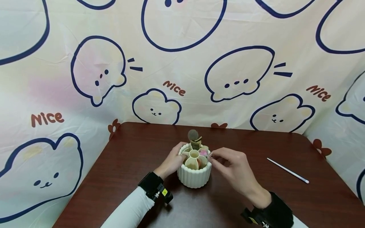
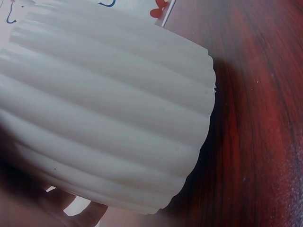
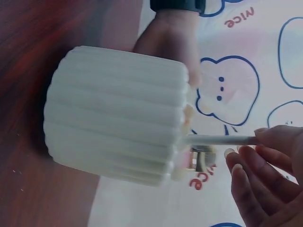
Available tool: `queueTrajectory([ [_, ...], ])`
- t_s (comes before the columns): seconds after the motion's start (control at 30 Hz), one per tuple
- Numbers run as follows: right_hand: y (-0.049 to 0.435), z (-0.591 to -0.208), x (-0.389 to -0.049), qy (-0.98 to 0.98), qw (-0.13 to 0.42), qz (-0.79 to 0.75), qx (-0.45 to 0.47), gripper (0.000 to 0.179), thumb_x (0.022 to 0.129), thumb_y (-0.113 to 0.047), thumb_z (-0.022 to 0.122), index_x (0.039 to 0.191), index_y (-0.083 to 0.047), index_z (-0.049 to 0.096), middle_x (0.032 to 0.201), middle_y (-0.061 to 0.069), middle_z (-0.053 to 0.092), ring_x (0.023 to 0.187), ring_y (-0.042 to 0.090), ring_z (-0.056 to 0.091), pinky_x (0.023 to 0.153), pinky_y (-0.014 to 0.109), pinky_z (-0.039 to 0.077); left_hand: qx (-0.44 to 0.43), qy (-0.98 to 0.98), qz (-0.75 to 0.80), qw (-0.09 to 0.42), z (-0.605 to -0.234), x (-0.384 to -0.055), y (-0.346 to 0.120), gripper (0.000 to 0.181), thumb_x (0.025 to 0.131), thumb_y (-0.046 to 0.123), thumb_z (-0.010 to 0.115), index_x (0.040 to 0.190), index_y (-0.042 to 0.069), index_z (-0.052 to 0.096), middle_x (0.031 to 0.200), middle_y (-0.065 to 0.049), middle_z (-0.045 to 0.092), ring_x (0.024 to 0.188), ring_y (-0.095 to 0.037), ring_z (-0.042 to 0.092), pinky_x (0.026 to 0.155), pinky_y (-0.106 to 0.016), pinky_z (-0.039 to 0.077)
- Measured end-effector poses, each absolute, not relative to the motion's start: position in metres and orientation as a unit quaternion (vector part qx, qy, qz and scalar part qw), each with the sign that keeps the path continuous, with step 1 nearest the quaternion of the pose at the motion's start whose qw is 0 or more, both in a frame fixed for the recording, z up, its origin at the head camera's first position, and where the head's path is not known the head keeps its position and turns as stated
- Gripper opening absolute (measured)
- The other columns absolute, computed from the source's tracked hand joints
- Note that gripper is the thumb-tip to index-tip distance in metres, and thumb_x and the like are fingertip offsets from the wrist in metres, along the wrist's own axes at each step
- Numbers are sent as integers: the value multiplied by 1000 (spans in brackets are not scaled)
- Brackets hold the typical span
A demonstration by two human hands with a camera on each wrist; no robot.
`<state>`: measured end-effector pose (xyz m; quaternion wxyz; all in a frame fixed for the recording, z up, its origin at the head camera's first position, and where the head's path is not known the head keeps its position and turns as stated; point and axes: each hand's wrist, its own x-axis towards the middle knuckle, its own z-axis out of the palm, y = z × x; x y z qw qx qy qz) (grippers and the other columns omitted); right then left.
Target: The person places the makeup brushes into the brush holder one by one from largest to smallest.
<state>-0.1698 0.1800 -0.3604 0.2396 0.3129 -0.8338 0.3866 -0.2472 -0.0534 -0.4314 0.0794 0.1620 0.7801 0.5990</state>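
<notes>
A round, ribbed white desk organizer (image 1: 194, 178) stands on the table, its top split into petal-shaped compartments round a central ring. My left hand (image 1: 174, 161) grips its left rim, with the thumb over the top edge. At the right rim is my right hand (image 1: 235, 169), whose thumb and fingertips pinch a slim white stick (image 3: 222, 140). The stick's far end reaches into the organizer's top and is hidden there. A grey round-headed item (image 1: 193, 135) sticks up at the back, and something pink (image 1: 203, 153) sits in a right-hand compartment.
Another thin white stick (image 1: 288, 170) lies on the dark brown table (image 1: 137, 142) to the right. Behind and at both sides hangs a pale cloth (image 1: 194, 72) printed with cartoon outlines, close to the table's back edge.
</notes>
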Motion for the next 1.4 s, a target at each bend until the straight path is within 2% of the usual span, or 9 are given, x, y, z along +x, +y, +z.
queueTrajectory([
  [0.2,174,-377,-180,-850,233,373,289,20,86,0,80,96,-16,76,85,-12,67,66,4,54,56,20,46,161,779,600,81,-432,-248,-55,47,93,0,43,139,7,52,140,-12,57,127,-26,53,107,-48,41],
  [0.53,167,-392,-182,-873,180,367,266,14,87,-5,80,94,-17,76,80,-12,71,65,2,60,57,23,51,163,781,598,77,-431,-247,-54,46,93,0,44,138,7,53,137,-12,58,124,-24,54,106,-47,42],
  [0.73,163,-393,-179,-880,165,358,266,11,89,-8,79,93,-19,77,84,-13,72,66,-1,59,59,22,50,164,784,594,73,-431,-247,-53,47,92,0,46,139,4,52,138,-13,58,126,-26,53,107,-48,42],
  [1.13,162,-398,-175,-899,179,294,271,3,94,-22,75,96,-22,78,88,-15,70,67,-5,53,59,21,47,160,782,597,74,-432,-246,-54,47,93,0,45,138,6,53,138,-13,58,127,-27,53,107,-49,41],
  [1.4,161,-398,-173,-897,210,267,282,7,93,-21,76,98,-21,80,94,-11,74,75,-3,62,63,24,51,161,781,598,73,-431,-246,-54,46,93,0,45,138,7,54,137,-12,58,126,-26,54,107,-48,41],
])
